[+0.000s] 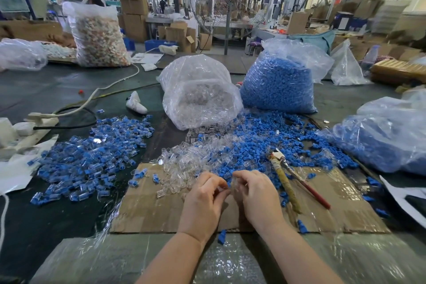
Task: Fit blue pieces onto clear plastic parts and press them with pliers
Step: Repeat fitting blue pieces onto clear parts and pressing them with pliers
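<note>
Where your head camera looks down on the bench, item one is a flat sheet of brown corrugated cardboard [161, 210], creased and partly taped, lying on a dark table [57, 219]. Item two: your left hand [204, 200], fingers curled inward, tips pinching a small clear plastic part [222, 189] at the cardboard's far edge. Item three: your right hand [255, 193], fingers likewise curled, tips meeting the left hand's on that same part; whether it also holds a blue piece, you cannot tell from this view. Item four: pliers [288, 175], lying unheld on the cardboard just right of your right hand, one handle wrapped in yellowish tape, the other red, metal nose pointing away from you. Item five: loose clear plastic parts [184, 163], glossy short tubes, heaped just beyond your fingers. Item six: loose blue pieces [265, 138], matte and small, spread beyond and to the right. Item seven: assembled blue-and-clear units [92, 159], a wide pile to your left. Item eight: a crinkled transparent bag of clear parts [198, 94], centre rear, beside a bag of blue pieces [281, 83]; another blue-filled bag [387, 140] sits at far right.
</note>
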Action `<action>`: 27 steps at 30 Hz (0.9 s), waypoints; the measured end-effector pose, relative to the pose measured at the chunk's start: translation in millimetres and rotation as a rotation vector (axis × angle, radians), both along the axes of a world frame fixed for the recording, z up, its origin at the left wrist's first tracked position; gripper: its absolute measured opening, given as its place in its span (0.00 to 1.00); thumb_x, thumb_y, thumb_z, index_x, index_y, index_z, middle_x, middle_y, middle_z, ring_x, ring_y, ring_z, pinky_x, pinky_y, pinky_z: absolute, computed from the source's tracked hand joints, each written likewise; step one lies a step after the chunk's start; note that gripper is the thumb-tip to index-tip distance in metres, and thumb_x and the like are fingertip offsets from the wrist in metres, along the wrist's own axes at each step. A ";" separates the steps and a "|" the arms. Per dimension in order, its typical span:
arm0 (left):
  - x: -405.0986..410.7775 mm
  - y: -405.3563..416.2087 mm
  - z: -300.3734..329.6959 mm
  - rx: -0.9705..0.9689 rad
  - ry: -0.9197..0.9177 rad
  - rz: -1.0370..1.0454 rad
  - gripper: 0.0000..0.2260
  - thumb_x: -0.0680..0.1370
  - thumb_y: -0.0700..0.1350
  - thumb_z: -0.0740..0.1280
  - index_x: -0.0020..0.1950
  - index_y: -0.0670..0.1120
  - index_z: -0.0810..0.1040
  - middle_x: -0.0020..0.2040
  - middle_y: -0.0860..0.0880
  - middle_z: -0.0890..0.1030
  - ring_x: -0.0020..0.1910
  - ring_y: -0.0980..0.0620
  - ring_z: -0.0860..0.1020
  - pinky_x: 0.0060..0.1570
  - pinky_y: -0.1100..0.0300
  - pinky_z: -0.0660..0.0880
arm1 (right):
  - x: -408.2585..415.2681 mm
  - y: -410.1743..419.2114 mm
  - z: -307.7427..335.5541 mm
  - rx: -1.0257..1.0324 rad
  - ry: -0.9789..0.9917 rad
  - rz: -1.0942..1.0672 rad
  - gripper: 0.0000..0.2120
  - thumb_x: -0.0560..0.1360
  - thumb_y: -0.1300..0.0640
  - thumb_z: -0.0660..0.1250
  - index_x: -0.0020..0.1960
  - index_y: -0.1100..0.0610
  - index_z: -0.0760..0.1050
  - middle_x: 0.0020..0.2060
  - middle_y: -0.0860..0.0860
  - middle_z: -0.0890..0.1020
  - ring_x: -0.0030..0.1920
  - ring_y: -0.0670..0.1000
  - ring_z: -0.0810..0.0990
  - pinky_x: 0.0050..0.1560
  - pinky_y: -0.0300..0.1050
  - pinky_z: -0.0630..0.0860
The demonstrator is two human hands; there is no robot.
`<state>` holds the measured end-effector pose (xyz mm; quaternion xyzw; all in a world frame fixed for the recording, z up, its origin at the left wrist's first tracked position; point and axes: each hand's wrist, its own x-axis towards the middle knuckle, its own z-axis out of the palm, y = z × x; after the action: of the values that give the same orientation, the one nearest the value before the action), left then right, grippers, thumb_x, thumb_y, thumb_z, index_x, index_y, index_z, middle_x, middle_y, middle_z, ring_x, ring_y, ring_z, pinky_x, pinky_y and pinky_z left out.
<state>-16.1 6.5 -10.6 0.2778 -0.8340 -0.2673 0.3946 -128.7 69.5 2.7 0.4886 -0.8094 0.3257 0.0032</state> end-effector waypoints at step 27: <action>0.3 -3.8 -1.9 0.190 -0.040 0.072 0.08 0.75 0.40 0.68 0.42 0.53 0.75 0.40 0.61 0.74 0.42 0.67 0.72 0.44 0.80 0.65 | 15.9 31.2 20.6 0.232 -0.055 0.683 0.07 0.70 0.57 0.73 0.46 0.49 0.84 0.44 0.38 0.77 0.48 0.35 0.68 0.53 0.25 0.61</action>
<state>-15.8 2.7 -12.6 0.3492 -0.8022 -0.3249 0.3592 -112.9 100.7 23.3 0.7190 -0.6308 0.2271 -0.1832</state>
